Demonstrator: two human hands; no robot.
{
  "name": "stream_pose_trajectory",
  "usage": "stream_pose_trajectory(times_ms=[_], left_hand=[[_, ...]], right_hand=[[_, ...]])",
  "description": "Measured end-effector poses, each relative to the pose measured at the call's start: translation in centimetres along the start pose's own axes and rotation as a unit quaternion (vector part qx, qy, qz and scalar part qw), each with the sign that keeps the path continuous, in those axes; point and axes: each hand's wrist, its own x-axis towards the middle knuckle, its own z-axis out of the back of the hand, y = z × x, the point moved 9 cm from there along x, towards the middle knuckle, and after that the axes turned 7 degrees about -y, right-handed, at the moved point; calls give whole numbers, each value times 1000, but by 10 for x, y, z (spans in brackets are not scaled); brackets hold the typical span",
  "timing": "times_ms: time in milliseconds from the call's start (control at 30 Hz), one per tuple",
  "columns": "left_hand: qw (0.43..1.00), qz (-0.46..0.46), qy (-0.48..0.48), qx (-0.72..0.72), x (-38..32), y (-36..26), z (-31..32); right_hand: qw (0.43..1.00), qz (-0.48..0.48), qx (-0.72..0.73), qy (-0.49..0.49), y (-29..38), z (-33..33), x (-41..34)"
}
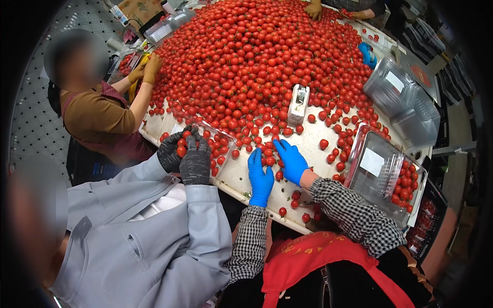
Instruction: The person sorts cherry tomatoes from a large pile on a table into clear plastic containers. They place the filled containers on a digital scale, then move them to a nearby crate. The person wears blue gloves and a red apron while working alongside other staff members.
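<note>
My left hand [260, 179], in a blue glove, is held open at the near edge of the heap with its thumb apart. A small group of cherry tomatoes [268, 153] lies on the white tabletop [238, 186] between my two hands. My right hand [291, 161], also blue-gloved, reaches in from the right, its fingertips beside or touching these tomatoes. No tomato is plainly gripped in either hand, though the right palm is hidden. Beyond my fingers rises a large heap of cherry tomatoes [246, 57]. A white box-shaped device [299, 104] stands at its front.
At right, a clear plastic clamshell [369, 177] holds tomatoes at one end; stacked clear containers [400, 100] stand behind. Close on my left, a co-worker's grey-gloved hands [188, 154] hold tomatoes over another clear container [223, 148]. Other people's gloved hands [148, 71] work farther around the table.
</note>
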Motion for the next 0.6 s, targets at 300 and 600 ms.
stream_pose_trajectory(times_ms=[300, 600], left_hand=[[691, 240, -25, -681, 8, -9, -39], [517, 247, -34, -819, 5, -11, -29]], right_hand=[[959, -1, 279, -53, 2, 3, 10], [846, -73, 529, -12, 19, 26, -26]])
